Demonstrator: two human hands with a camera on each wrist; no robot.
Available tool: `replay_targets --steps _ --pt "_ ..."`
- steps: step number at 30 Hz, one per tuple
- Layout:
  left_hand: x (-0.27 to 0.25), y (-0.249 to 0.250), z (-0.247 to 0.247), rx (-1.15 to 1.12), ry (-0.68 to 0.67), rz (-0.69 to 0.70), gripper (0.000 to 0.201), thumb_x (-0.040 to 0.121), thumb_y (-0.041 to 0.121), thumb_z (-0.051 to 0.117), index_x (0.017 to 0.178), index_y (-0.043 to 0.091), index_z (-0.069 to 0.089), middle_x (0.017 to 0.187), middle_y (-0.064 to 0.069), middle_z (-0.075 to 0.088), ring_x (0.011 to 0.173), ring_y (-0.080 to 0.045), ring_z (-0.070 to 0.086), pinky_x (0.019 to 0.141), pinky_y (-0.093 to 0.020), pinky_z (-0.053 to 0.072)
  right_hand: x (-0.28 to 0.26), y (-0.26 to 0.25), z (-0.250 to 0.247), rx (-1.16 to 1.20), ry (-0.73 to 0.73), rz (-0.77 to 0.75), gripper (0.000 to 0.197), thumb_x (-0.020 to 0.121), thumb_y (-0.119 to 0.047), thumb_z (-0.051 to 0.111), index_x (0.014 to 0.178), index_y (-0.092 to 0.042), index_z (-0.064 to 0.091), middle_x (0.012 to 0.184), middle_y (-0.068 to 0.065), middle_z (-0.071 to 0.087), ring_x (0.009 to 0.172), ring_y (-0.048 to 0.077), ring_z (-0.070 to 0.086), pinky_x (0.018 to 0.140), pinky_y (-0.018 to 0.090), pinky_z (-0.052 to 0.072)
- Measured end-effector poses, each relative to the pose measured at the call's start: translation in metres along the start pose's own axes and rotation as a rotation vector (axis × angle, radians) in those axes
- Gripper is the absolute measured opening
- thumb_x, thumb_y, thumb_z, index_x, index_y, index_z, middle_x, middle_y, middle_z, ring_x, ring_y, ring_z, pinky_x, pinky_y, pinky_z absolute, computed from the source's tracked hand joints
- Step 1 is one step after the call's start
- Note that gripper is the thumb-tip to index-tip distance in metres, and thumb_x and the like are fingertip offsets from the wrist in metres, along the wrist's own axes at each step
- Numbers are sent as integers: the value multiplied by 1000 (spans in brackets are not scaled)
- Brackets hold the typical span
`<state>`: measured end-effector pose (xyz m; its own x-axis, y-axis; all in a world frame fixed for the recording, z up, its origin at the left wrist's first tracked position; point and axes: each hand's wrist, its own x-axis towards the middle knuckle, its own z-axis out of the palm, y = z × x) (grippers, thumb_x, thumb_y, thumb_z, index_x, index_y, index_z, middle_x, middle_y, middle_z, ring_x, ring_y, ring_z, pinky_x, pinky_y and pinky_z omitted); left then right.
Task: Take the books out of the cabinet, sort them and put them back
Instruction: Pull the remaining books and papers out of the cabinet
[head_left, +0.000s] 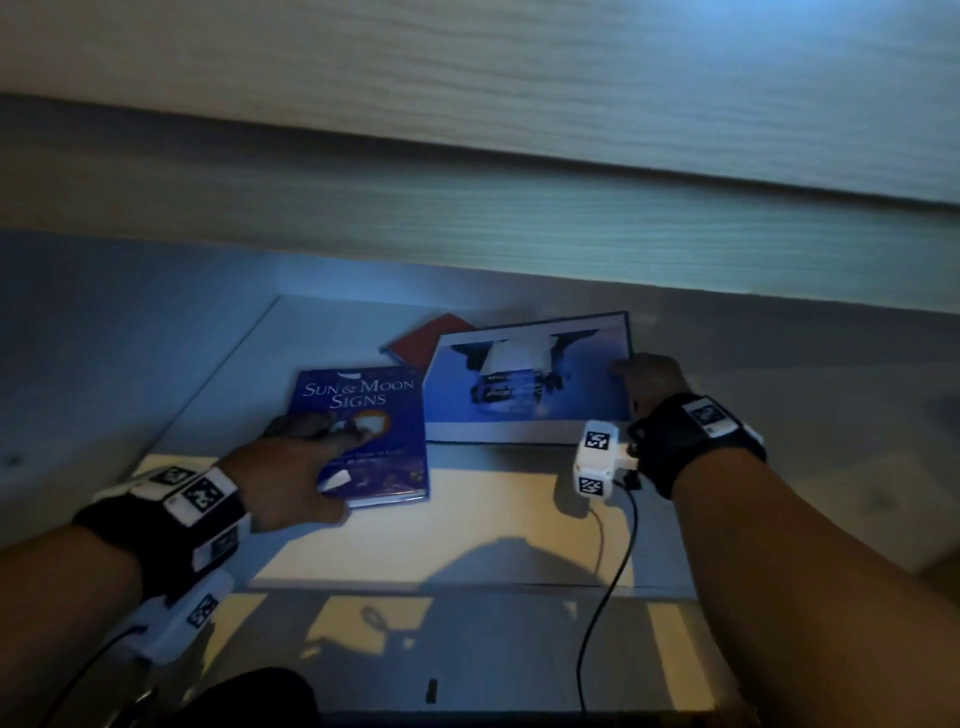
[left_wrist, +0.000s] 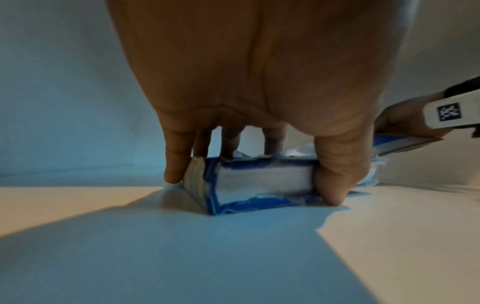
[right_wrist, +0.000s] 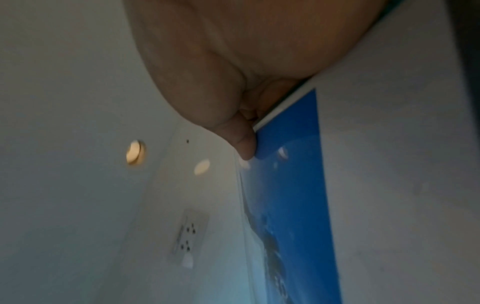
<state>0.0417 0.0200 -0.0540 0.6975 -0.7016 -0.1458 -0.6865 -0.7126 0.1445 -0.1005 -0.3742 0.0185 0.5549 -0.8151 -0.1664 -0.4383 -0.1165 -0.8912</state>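
Observation:
Three books lie on the cabinet shelf (head_left: 483, 525) in the head view. My left hand (head_left: 317, 462) grips the blue "Sun & Moon Signs" book (head_left: 379, 415) at its near left corner. In the left wrist view the fingers (left_wrist: 176, 160) curl over that book (left_wrist: 259, 181) and the thumb (left_wrist: 335, 181) presses its page edge. My right hand (head_left: 647, 382) pinches the right edge of a large blue picture book (head_left: 524, 389), which is tilted up. The thumb (right_wrist: 244, 144) lies on its cover (right_wrist: 293, 185). A red book (head_left: 431, 340) lies behind, partly hidden.
A wooden shelf board (head_left: 467, 171) overhangs close above. The cabinet's left wall (head_left: 104, 353) stands beside my left hand. A black cable (head_left: 608, 597) trails from my right wrist. The back panel shows round holes (right_wrist: 135, 152) and a white socket (right_wrist: 189, 236).

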Motion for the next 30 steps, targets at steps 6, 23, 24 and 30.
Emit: replay_targets --steps 6,23,24,30 --pt "-31 24 4 57 176 7 89 67 87 36 149 56 20 156 13 32 136 -21 40 107 -35 43 -32 21 -10 229 -120 -45 29 102 -16 56 129 -6 60 124 18 66 124 33 59 95 36 52" --pt "-49 70 -12 -390 416 -144 65 71 66 71 130 40 60 131 7 59 114 -16 59 98 -29 47 -180 54 105 471 -767 251 16 107 -22 48 109 -15 62 76 0 75 78 22 75 68 36 64" --pt "-51 71 -7 -322 361 -136 70 71 73 65 134 47 53 139 10 53 123 -15 54 102 -31 45 -186 54 103 390 -828 278 18 108 -26 48 104 -14 60 77 3 75 79 22 74 72 37 62" --pt "-70 69 19 -145 196 -56 91 58 85 29 142 51 39 154 16 29 142 -9 20 112 -31 36 -151 38 60 -176 -1057 117 36 99 -45 60 87 -12 65 70 6 71 52 14 64 52 24 53"
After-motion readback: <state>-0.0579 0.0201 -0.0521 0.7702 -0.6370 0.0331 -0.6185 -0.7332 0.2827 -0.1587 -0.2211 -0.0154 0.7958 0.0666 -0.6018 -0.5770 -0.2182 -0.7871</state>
